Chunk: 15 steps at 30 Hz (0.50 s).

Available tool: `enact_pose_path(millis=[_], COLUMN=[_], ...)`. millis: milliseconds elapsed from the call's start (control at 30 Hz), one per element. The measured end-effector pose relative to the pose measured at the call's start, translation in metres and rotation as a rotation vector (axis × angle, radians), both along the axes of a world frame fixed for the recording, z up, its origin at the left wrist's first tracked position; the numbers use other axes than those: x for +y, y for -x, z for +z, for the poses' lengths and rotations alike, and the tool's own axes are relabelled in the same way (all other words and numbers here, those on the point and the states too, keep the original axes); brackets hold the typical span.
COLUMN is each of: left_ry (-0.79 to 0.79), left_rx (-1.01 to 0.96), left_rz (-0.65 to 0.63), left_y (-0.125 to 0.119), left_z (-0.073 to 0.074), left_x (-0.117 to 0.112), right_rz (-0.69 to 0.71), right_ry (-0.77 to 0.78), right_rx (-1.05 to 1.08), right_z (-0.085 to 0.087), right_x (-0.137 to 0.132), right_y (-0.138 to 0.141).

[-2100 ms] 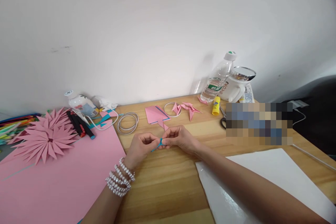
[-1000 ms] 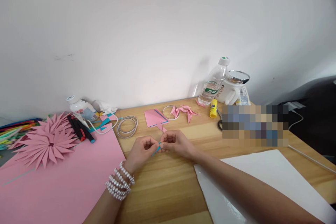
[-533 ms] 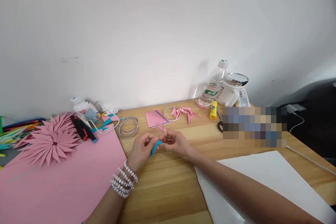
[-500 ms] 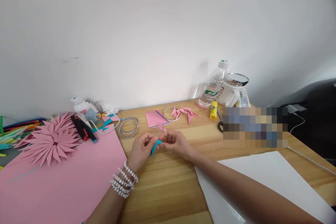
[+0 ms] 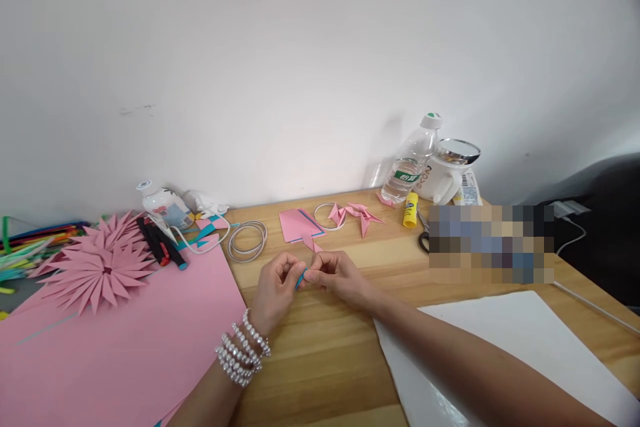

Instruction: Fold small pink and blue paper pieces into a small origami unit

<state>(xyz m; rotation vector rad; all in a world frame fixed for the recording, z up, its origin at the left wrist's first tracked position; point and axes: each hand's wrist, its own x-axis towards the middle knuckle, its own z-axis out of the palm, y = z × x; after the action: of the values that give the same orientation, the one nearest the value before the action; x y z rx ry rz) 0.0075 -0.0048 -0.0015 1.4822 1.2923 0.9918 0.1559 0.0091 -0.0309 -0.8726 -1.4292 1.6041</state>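
Observation:
Between my two hands is a small folded piece of blue paper (image 5: 301, 278), mostly covered by the fingers. My left hand (image 5: 278, 285), with pearl bracelets (image 5: 243, 351) on its wrist, pinches it from the left. From the right, my right hand (image 5: 340, 277) pinches it with the thumb on top. Just beyond the hands lie a stack of pink and blue paper squares (image 5: 299, 223) and a small folded pink piece (image 5: 313, 243). Folded pink paper shapes (image 5: 364, 217) rest to the right of the stack, one of them beside a thin ring.
Pink paper flowers (image 5: 107, 271), markers (image 5: 163, 242) and a large pink sheet (image 5: 135, 353) lie left. At the back right stand a water bottle (image 5: 407, 167), a glue stick (image 5: 411, 211) and a white mug (image 5: 445, 177), near scissors (image 5: 424, 239). A white sheet (image 5: 480, 340) lies right.
My fingers have closed further over the blue paper, so less of it shows. My right thumb now presses on it close to the left thumb. The view has shifted slightly.

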Motion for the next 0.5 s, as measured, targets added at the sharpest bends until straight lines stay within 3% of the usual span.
enact_pose_path(millis=[167, 333, 500], left_ry=[0.142, 0.167, 0.225], left_rx=[-0.084, -0.187, -0.281], left_rz=[-0.036, -0.079, -0.068], left_y=[0.0038, 0.0023, 0.002], left_z=[-0.0027, 0.0004, -0.0002], left_x=[0.003, 0.0027, 0.0029], right_rz=[-0.017, -0.026, -0.129], right_ry=[0.062, 0.115, 0.134], right_rx=[0.031, 0.098, 0.123], right_z=[0.0065, 0.0068, 0.0033], right_x=[-0.0015, -0.0025, 0.0006], right_y=[0.0043, 0.0058, 0.0032])
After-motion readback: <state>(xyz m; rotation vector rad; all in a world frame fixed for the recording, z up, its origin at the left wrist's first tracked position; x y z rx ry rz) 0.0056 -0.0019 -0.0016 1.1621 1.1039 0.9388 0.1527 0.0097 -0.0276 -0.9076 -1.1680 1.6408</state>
